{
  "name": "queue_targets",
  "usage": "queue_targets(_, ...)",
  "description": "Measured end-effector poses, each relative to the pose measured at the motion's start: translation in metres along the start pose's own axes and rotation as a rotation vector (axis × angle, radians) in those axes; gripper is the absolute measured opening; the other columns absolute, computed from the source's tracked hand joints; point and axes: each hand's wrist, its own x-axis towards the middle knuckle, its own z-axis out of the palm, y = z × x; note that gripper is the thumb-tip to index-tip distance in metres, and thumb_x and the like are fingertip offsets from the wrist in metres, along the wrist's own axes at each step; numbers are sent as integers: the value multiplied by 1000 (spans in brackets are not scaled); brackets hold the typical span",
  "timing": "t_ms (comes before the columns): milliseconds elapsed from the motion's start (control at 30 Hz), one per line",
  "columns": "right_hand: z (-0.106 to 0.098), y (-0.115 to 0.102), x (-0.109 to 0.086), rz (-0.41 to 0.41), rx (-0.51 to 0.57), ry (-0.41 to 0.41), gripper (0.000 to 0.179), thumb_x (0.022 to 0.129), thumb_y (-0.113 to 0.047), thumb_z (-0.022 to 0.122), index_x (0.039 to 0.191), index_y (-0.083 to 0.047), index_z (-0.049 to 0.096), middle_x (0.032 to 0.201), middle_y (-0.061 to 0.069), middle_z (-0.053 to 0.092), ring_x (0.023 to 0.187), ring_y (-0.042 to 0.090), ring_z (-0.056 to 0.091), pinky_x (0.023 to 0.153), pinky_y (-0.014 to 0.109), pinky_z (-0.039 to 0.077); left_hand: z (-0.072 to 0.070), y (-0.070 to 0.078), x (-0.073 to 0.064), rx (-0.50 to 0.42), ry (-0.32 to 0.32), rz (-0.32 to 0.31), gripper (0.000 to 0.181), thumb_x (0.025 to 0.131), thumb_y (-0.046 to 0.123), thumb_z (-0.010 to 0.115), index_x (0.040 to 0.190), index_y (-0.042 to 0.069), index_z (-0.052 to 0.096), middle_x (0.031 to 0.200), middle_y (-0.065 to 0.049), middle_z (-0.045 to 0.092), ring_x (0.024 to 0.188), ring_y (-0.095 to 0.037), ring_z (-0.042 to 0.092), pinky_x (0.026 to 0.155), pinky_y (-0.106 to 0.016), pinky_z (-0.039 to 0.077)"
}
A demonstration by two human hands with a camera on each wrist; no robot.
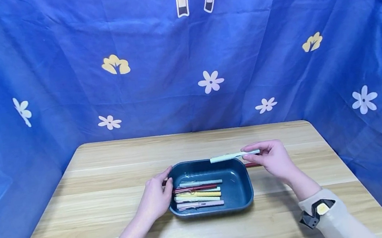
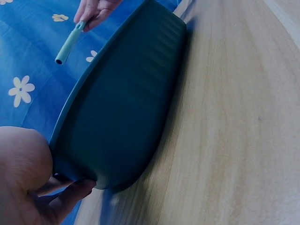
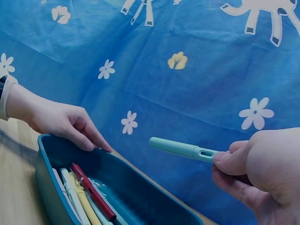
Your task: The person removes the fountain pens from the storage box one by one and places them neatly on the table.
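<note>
My right hand [image 1: 275, 160] pinches a mint-green pen [image 1: 228, 157] between thumb and fingers, over the back right rim of a dark teal box [image 1: 236, 188]. In the right wrist view the pen [image 3: 176, 146] points left, its free end toward the box. At the box's left end, my left hand [image 1: 156, 196] grips the wall by the rim. Several pens lie side by side in the left part of the box: a dark red pen [image 3: 93, 192], a yellow pen [image 1: 207, 193], a lilac pen [image 1: 204, 204] and pale ones.
Behind the box's right side a red pen [image 1: 252, 164] lies on the wooden table [image 1: 111, 180], partly hidden. A blue patterned curtain [image 1: 155, 79] hangs around the back and sides of the table.
</note>
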Motion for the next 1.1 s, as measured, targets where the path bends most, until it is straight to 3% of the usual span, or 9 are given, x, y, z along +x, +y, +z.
queue_targets(200,-15,0,-5,2,-63,40,23,87,-3,86,109,4,81,108,10,80,85,14,70,74,27,63,-1,1,-1,0,-7,3,46,106,7,59,150,-5,55,145,-28,58,129,-39,61,110,-55,47)
queue_targets(333,-24,1,-8,6,-87,67,25,87,-6,87,110,3,81,105,8,80,77,11,66,67,24,60,-1,1,-1,1,-9,-10,46,106,8,59,150,-3,55,146,-28,58,106,-30,71,101,-51,55)
queue_targets(433,-31,3,-9,10,-88,76,27,88,-7,87,111,5,80,105,9,80,78,10,68,65,23,59,0,1,0,1,-9,-13,46,106,8,59,150,-2,56,146,-27,58,96,-24,70,94,-47,57)
queue_targets(500,-36,6,-10,12,-92,81,27,88,-8,87,111,5,80,106,9,80,80,10,68,65,22,58,0,1,0,1,-7,-9,46,106,8,59,150,-3,56,145,-27,59,99,-26,71,95,-48,57)
queue_targets(567,-40,8,-11,12,-92,88,28,89,-9,87,112,5,80,108,9,80,82,10,69,65,21,58,0,1,0,0,-5,-5,45,106,8,59,150,-3,56,144,-27,59,112,-31,70,100,-50,56)
queue_targets(700,-48,13,-13,17,-98,105,29,89,-10,87,113,5,80,108,7,80,80,11,66,59,20,53,0,2,1,2,-3,-3,45,106,7,59,149,-4,56,144,-28,59,117,-34,68,103,-53,54)
queue_targets(800,-53,15,-15,13,-109,119,28,89,-9,87,112,5,80,107,6,80,76,12,63,54,20,47,0,2,1,5,-5,-8,46,106,8,59,150,-3,56,145,-27,59,105,-30,70,97,-51,57)
queue_targets(967,-61,22,-17,-1,-118,137,28,89,-6,86,111,9,78,105,4,80,83,10,67,62,20,56,0,2,1,6,-11,-21,46,106,8,59,150,-2,56,145,-27,59,82,-24,67,87,-45,57)
queue_targets(1100,-67,30,-20,22,-103,157,29,89,-4,86,112,12,77,103,1,80,78,8,66,63,19,57,0,2,1,10,-8,-19,45,106,8,59,150,-3,56,145,-27,59,95,-25,69,90,-45,57)
